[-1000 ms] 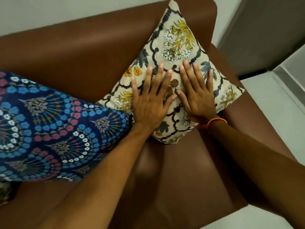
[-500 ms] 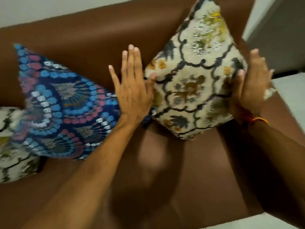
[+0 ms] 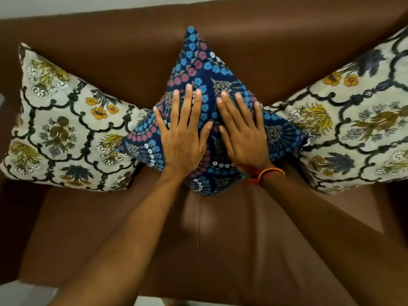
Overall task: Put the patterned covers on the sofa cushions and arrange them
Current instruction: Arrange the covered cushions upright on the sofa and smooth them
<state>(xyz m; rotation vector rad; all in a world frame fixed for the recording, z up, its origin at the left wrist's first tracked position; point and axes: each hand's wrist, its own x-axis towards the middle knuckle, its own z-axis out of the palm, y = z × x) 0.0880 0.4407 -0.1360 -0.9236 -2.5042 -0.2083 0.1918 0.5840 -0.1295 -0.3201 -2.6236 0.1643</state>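
Observation:
Three covered cushions lean against the back of a brown leather sofa (image 3: 220,235). In the middle stands a dark blue cushion (image 3: 205,69) with blue, pink and white flowers, set on one corner like a diamond. A cream floral cushion (image 3: 66,133) lies to its left and another cream floral cushion (image 3: 357,133) to its right; the blue one overlaps both. My left hand (image 3: 182,138) and my right hand (image 3: 242,138) lie flat, fingers spread, side by side on the blue cushion's front. An orange bead bracelet sits on my right wrist.
The sofa's backrest (image 3: 132,40) runs across the top, with a pale wall (image 3: 66,5) behind it. Bare brown seat stretches below the cushions, with a seam down its middle. A strip of light floor (image 3: 26,292) shows at the lower left.
My hands left the right cream cushion and came together flat on the blue cushion. The view swung left, so all three cushions now show in a row.

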